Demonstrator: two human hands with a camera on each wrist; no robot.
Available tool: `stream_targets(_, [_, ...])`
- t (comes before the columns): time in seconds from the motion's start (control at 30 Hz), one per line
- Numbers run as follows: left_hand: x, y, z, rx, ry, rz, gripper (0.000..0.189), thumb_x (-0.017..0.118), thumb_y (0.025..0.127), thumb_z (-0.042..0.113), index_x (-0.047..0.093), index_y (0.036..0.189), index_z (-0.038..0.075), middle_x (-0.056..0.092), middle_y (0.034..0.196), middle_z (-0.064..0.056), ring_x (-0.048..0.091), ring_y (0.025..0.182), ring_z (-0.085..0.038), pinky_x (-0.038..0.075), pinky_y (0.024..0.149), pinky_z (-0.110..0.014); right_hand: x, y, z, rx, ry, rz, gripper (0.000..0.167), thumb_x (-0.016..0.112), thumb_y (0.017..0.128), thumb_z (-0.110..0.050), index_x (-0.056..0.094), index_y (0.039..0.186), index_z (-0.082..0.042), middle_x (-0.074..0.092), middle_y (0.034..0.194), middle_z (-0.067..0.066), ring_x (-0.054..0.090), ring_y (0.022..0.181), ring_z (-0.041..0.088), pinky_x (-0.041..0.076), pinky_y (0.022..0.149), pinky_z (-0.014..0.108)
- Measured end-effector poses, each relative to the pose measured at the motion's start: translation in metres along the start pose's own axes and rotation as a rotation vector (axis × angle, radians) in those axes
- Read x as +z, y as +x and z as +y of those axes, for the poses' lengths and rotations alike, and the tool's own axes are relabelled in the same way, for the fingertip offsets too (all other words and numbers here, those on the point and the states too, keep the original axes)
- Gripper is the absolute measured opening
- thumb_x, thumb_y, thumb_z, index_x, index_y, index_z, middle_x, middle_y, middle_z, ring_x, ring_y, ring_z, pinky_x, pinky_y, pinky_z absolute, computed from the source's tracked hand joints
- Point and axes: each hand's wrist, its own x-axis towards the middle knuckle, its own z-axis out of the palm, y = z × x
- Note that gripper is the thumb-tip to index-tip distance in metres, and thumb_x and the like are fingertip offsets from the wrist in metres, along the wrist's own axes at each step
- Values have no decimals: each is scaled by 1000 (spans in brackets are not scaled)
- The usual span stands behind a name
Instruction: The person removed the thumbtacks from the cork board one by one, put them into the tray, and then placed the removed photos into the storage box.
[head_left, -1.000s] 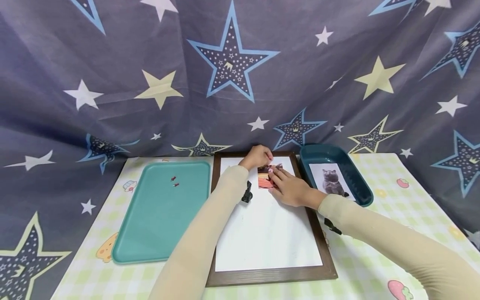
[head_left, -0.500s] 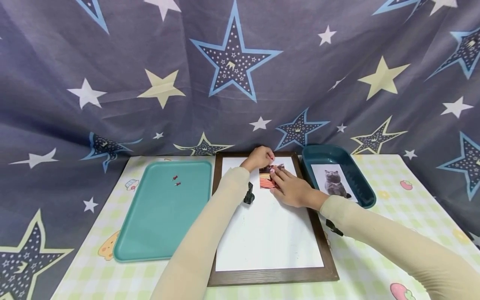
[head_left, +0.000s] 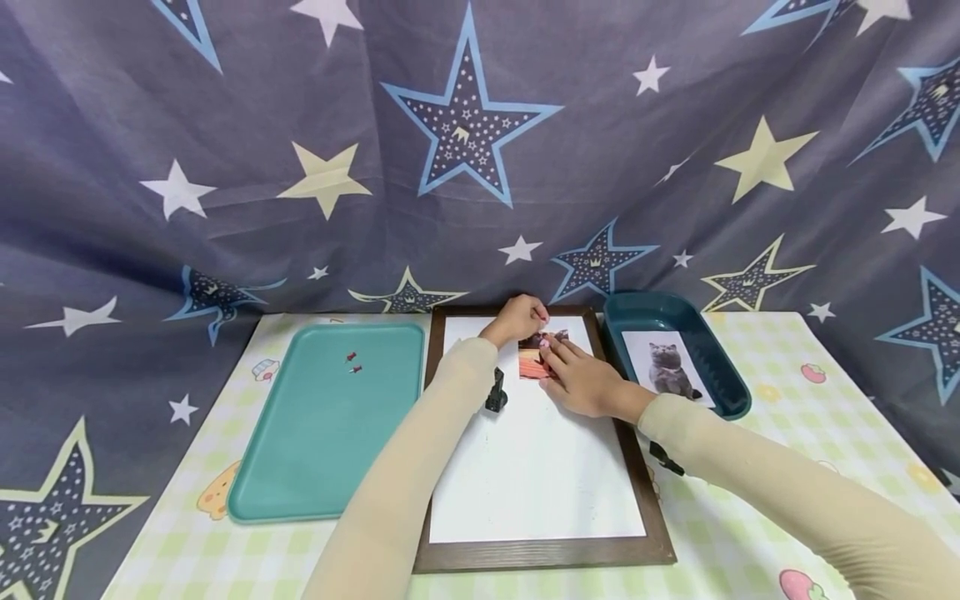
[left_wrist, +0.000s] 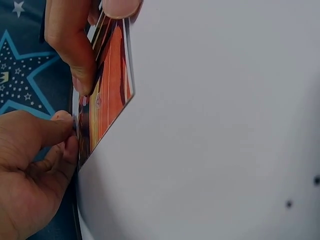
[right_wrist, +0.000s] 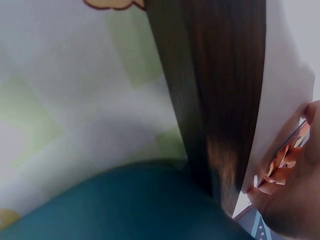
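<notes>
A small photo (head_left: pixel 531 363) with orange and dark colours lies near the top of a white board (head_left: pixel 536 483) in a brown wooden frame. My left hand (head_left: pixel 516 318) is at the photo's upper edge, its thumb and fingers pinching a red push pin (head_left: pixel 543 317) that they mostly hide. In the left wrist view the fingertips of that left hand (left_wrist: pixel 35 160) meet right beside the picture. With fingers laid out over the photo, my right hand (head_left: pixel 588 382) presses it to the board and covers its right part. The right wrist view shows only part of this hand (right_wrist: pixel 295 185).
On the left lies a teal tray (head_left: pixel 315 450) with two red push pins (head_left: pixel 353 362). A dark teal basin (head_left: pixel 720 367) at the right holds a grey cat picture (head_left: pixel 667 367). The checked tablecloth (head_left: pixel 795 467) runs back to a star-patterned curtain (head_left: pixel 247 167).
The view has shifted slightly. Both hands keep their places at the photo, the left at its upper edge and the right pressing on it.
</notes>
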Motion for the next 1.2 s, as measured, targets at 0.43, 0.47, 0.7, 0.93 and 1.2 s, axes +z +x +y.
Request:
stream_targets(0.43, [-14,-9,-10,-54,-295,22,21,61,98,1,69,114,-11,72,106,-26,65,79,-18,56,70,-22,4,-1,0,-5,17,2,69,37,108,-46,26,160,-2,21,168,22,20,155,43,28,125,55])
stream_targets(0.47, [-19,-11,-10,-59,-317,11,22,61,99,0,68,115,-13,71,107,-28,67,81,-22,58,72,-25,4,0,1,-8,20,6,69,38,108,-46,26,160,-1,21,168,23,20,155,44,28,124,56])
stream_targets(0.7, [-75,-47,-11,-51,-399,-36,24,61,99,0,65,118,-14,70,107,-27,67,102,-43,58,96,-51,-1,-2,-2,-2,32,2,68,38,108,-43,26,160,-2,21,168,23,21,154,46,29,123,58])
stream_targets(0.93, [-145,-99,-28,-102,-320,-133,28,63,101,13,68,122,-4,72,110,-16,66,86,-14,59,87,-36,-2,-5,-1,-36,44,28,67,39,108,-40,28,159,2,22,166,27,23,152,49,30,122,60])
stream_targets(1.2, [-189,-145,-60,-187,-132,-214,26,61,102,14,70,119,-4,67,89,-8,57,79,-20,51,75,-30,-1,-3,0,-37,42,38,66,38,108,-40,28,159,1,22,166,26,22,153,48,32,121,60])
